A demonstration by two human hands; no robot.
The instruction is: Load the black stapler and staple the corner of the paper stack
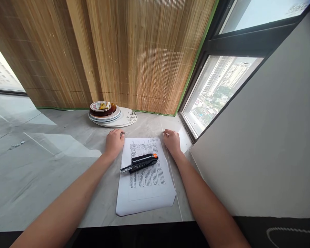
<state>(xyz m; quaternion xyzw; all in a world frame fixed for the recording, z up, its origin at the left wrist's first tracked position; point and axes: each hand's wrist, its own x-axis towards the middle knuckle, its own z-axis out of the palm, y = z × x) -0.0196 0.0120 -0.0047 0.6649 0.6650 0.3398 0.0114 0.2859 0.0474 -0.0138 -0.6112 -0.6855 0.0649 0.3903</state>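
A black stapler with an orange end lies slantwise on printed paper sheets. A thin metal-and-clear part sticks out of its left end. Beside the paper's upper left corner rests my left hand, its fingers closed around a small dark thing, too small to name. My right hand sits on the counter just off the paper's upper right corner, fingers curled in. What is between those fingers, if anything, is hidden. Neither hand touches the stapler.
Stacked plates stand on an oval white platter at the back, by a bamboo blind. A white wall and a window bound the right. Small crumpled scraps lie on the grey marbled counter.
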